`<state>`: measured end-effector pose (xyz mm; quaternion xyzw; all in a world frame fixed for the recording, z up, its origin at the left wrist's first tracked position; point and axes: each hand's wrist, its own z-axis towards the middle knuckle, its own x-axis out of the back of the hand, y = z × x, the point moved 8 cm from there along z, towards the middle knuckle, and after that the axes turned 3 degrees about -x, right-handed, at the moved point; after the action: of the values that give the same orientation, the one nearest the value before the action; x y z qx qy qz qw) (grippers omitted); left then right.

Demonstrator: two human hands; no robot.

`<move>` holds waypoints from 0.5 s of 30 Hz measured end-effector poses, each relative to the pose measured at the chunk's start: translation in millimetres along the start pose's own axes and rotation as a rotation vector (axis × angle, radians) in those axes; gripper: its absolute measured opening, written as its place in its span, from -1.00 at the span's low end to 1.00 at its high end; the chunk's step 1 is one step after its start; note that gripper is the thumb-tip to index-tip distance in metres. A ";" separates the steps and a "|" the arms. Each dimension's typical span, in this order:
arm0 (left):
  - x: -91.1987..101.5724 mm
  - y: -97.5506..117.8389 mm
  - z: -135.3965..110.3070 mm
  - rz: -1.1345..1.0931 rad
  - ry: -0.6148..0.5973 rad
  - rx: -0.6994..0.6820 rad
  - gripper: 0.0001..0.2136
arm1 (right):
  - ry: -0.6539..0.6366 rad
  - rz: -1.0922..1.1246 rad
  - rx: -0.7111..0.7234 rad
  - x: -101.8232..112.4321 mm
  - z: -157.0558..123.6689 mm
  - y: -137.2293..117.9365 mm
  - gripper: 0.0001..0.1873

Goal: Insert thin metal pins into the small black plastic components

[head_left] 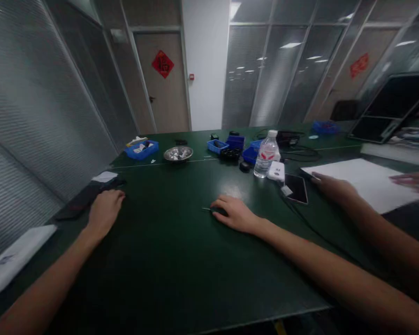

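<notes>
Head view: right hand on a thin tool, nearer than the bottle

On the dark green tabletop, to the left of the bottle and closer to the person, the right hand is curled almost closed. Its thumb and fingers seem to have hold of the tool, of which a thin, pale rod comes out at the fingertips. The part inside the grasp is dark and mostly hidden, so I cannot tell its exact kind. The long axis of the tool runs sideways, and its rod points to the left, away from the bottle. Of the two hands, the right one is clearly nearer to the tool; the left hand is well apart from it.

This left hand is far to the left of the bottle, also on its near side. The fingers are bent downward, beside a dark item. Whether they hold something I cannot tell, because the back of the hand covers the palm.

Left of the bottle is a metal dish. Just to its right are a white box and then a phone. Farther right, another person's hand is near a white sheet.
</notes>
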<state>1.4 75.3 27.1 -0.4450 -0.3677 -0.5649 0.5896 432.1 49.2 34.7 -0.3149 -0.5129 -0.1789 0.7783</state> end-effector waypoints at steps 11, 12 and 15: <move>1.3 10.4 6.2 -0.004 0.016 -0.021 -0.67 | -0.003 0.035 -0.003 5.1 -0.6 -1.6 -0.74; 1.3 11.1 7.2 -0.010 0.019 -0.020 -0.67 | -0.005 0.036 -0.006 5.4 -0.9 -1.1 -0.74; 0.9 11.2 9.1 -0.042 0.023 -0.007 -0.67 | -0.010 0.036 -0.012 4.9 -1.6 0.9 -0.74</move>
<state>13.2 83.1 29.8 -0.4328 -0.3682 -0.5834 0.5804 435.8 49.0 38.5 -0.3294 -0.5100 -0.1665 0.7770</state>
